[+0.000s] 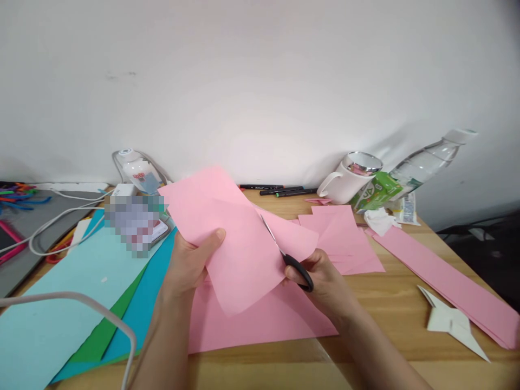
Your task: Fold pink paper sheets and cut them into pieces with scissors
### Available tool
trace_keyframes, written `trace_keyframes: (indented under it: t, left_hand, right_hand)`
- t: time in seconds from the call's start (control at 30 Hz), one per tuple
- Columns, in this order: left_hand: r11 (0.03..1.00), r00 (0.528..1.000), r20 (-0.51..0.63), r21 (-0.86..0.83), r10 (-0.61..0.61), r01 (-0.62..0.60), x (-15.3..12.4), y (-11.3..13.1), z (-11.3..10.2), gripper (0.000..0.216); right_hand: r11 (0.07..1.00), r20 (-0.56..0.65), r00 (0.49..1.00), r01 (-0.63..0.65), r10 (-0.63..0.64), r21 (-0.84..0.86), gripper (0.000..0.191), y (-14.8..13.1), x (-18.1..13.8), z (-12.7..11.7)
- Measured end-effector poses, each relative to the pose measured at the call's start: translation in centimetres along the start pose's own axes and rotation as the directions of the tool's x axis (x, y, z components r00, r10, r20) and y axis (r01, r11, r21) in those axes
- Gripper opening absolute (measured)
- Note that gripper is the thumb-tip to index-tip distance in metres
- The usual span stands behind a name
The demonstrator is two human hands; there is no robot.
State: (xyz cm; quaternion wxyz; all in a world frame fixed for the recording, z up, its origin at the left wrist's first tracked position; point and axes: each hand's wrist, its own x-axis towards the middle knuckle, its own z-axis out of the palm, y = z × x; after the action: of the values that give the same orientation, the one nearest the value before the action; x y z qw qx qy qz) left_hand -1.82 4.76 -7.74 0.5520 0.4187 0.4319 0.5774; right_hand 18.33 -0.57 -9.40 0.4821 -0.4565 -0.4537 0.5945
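Observation:
My left hand [195, 254] grips a pink sheet of paper [235, 244] by its left side, thumb on top and the other fingers hidden underneath. Black-handled scissors [298, 271] are in my right hand [319, 279], their blades along a cut that runs through the sheet from its far edge. To the right of the blades, the partly cut strip [290, 230] bends up and away. Below the held sheet, a larger pink sheet [260, 322] lies on the wooden table [390, 309].
Pink paper pieces [353, 246] and long pink strips [447, 281] lie at right, near a folded white paper star [450, 322]. A mug [345, 181], green carton [377, 192] and bottle [426, 162] stand behind. Blue and green sheets [85, 281] and a white cable [81, 297] occupy the left.

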Motion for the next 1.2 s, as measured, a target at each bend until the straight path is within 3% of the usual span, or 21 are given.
trace_keyframes:
  t: [0.33, 0.77, 1.2]
  left_hand:
    - [0.999, 0.997, 0.071, 0.037, -0.025, 0.023, -0.32, -0.01, -0.02, 0.032]
    - [0.999, 0.996, 0.073, 0.006, -0.054, 0.054, -0.29, -0.16, -0.04, 0.029]
    - [0.999, 0.998, 0.046, 0.029, -0.037, 0.036, -0.10, -0.19, -0.13, 0.030]
  right_hand:
    - [0.995, -0.048, 0.999, 0.018, -0.023, -0.099, 0.020, -0.40, 0.18, 0.05]
    - [0.998, -0.101, 0.993, 0.057, -0.060, -0.035, 0.016, 0.02, 0.05, 0.08]
    - [0.991, -0.084, 0.995, 0.052, -0.063, -0.125, 0.013, -0.38, 0.00, 0.08]
